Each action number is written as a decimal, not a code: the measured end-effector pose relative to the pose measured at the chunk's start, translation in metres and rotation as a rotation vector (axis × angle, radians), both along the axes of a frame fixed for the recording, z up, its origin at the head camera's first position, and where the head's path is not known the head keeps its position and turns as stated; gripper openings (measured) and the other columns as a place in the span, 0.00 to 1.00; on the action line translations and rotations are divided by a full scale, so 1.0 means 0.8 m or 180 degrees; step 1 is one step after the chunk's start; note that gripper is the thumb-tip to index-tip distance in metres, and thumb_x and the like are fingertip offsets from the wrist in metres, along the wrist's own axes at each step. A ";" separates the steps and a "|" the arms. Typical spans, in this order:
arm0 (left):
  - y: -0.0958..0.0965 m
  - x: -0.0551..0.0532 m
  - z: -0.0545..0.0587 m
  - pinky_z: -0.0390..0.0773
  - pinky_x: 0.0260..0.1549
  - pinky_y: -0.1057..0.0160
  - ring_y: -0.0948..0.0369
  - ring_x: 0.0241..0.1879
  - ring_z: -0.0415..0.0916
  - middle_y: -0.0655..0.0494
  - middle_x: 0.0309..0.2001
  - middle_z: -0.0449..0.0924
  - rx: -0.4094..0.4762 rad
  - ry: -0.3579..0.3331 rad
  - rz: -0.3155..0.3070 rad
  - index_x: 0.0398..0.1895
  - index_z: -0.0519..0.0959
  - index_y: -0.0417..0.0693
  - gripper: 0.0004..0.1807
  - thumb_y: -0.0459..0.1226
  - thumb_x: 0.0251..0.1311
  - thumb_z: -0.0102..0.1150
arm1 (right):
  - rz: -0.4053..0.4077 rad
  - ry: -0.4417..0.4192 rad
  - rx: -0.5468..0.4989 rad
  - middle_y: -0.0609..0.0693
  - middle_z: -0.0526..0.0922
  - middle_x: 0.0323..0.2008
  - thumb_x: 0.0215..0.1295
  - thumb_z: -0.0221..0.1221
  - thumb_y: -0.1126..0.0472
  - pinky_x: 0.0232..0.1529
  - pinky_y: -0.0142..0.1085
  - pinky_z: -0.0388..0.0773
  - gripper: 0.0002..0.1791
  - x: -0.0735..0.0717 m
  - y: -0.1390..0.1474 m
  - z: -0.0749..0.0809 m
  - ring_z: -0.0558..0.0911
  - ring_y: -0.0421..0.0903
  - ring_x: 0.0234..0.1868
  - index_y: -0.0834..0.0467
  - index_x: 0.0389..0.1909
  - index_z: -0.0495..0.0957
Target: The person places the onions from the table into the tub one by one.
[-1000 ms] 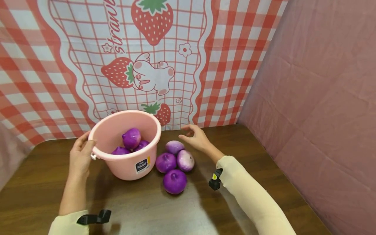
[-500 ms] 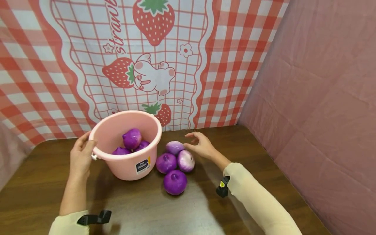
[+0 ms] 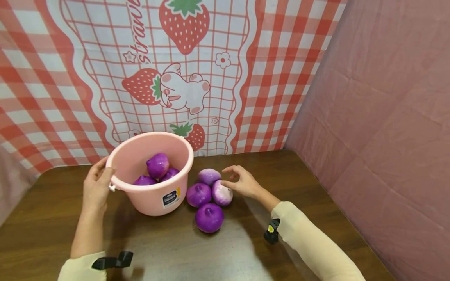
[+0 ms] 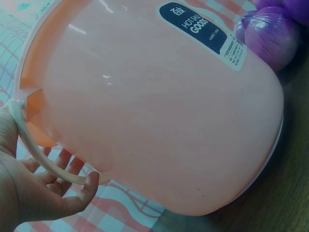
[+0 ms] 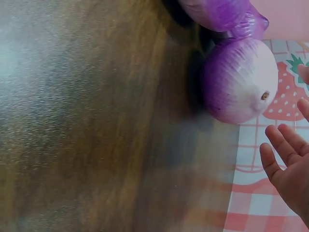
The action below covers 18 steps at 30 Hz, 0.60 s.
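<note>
A pink bucket [image 3: 154, 201] stands tilted slightly at the left of the head view, with purple onions [image 3: 158, 165] inside. My left hand [image 3: 95, 189] grips its rim at the left; in the left wrist view the fingers of that hand [image 4: 41, 188] curl by the bucket's handle [image 4: 48, 164]. Right of the bucket, several onions lie together on the table, among them a pale one [image 3: 222, 192] and a deep purple one [image 3: 209, 217]. Beside the pale onion [image 5: 241, 82], my right hand [image 3: 244, 184] hovers with relaxed, parted fingers and holds nothing.
The brown wooden table [image 3: 175, 253] extends under everything. A red-checked strawberry cloth [image 3: 267, 97] hangs behind it, and a pink cloth [image 3: 379, 128] hangs along the right side. A black strap with a camera mount [image 3: 112, 260] sits on the left sleeve.
My right hand has moved right and toward me, from above the back onion to beside the pale one. The left hand, bucket and onions stay where they were.
</note>
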<state>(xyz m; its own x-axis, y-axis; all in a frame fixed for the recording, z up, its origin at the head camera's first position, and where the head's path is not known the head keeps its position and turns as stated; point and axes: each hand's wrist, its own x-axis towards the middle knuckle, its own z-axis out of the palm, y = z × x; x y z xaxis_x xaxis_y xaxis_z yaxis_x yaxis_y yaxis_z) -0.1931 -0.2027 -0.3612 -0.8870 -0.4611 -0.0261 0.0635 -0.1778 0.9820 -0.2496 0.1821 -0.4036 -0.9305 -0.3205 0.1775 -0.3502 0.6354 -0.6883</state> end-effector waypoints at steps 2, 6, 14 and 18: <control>0.000 0.000 0.000 0.73 0.30 0.81 0.75 0.34 0.73 0.72 0.35 0.76 -0.0025 -0.0016 -0.0001 0.57 0.72 0.54 0.20 0.35 0.60 0.53 | 0.0028 -0.0034 -0.0003 0.57 0.77 0.52 0.53 0.66 0.51 0.48 0.45 0.75 0.25 0.003 0.001 -0.002 0.78 0.49 0.46 0.56 0.51 0.76; -0.001 0.001 0.000 0.73 0.30 0.82 0.76 0.34 0.73 0.72 0.35 0.75 -0.0040 -0.0022 0.0002 0.59 0.72 0.53 0.22 0.35 0.60 0.53 | 0.0075 -0.0103 -0.0031 0.57 0.77 0.52 0.52 0.67 0.51 0.49 0.45 0.75 0.26 0.007 0.002 -0.008 0.77 0.49 0.46 0.57 0.52 0.76; -0.001 0.002 0.000 0.73 0.31 0.82 0.75 0.35 0.73 0.73 0.34 0.76 -0.0040 -0.0014 0.0012 0.56 0.73 0.55 0.20 0.35 0.60 0.53 | 0.0205 -0.0092 -0.0145 0.53 0.79 0.47 0.51 0.68 0.52 0.47 0.44 0.77 0.26 0.013 0.002 -0.021 0.77 0.49 0.44 0.56 0.50 0.76; -0.002 0.003 -0.001 0.73 0.30 0.81 0.74 0.35 0.73 0.74 0.33 0.76 -0.0022 -0.0020 0.0004 0.50 0.74 0.61 0.16 0.35 0.60 0.54 | 0.0236 -0.0137 -0.0234 0.55 0.78 0.48 0.50 0.69 0.53 0.47 0.45 0.78 0.27 0.015 0.001 -0.026 0.77 0.49 0.45 0.58 0.51 0.76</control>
<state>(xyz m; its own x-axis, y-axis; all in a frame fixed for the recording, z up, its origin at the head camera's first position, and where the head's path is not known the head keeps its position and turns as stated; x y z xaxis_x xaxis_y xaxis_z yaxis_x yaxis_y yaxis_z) -0.1908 -0.2040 -0.3616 -0.8862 -0.4624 -0.0284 0.0577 -0.1711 0.9836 -0.2375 0.1828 -0.4244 -0.9119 -0.3763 0.1636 -0.3635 0.5559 -0.7475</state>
